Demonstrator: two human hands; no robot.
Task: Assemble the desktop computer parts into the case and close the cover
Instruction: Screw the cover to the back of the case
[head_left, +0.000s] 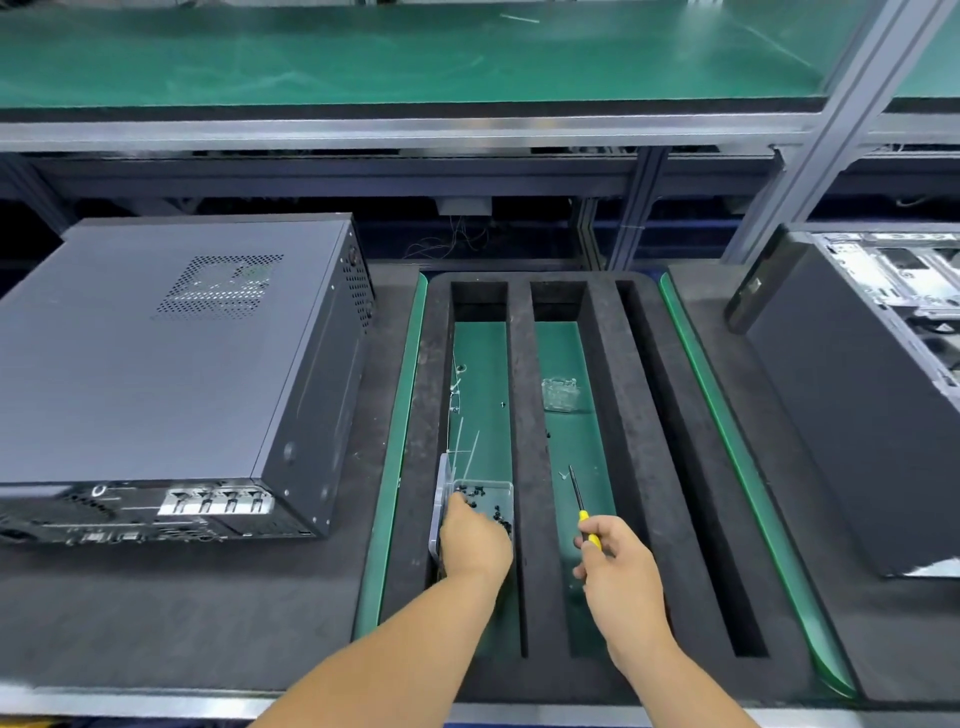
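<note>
Head view. Left hand (475, 540) reaches into clear box (498, 493) of black screws (500, 516), fingers down among them; whether its grip holds a screw, cannot tell. Right hand (618, 569), just right of it across a foam divider, grip closed on yellow-handled screwdriver (582, 501), tip pointing away. Closed case (171, 364) lies well left of both hands on the tabletop (156, 623). Open case (883, 364) far right.

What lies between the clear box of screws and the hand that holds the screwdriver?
In the head view, one black foam rib separates the screw box from the right hand with the screwdriver.
</note>
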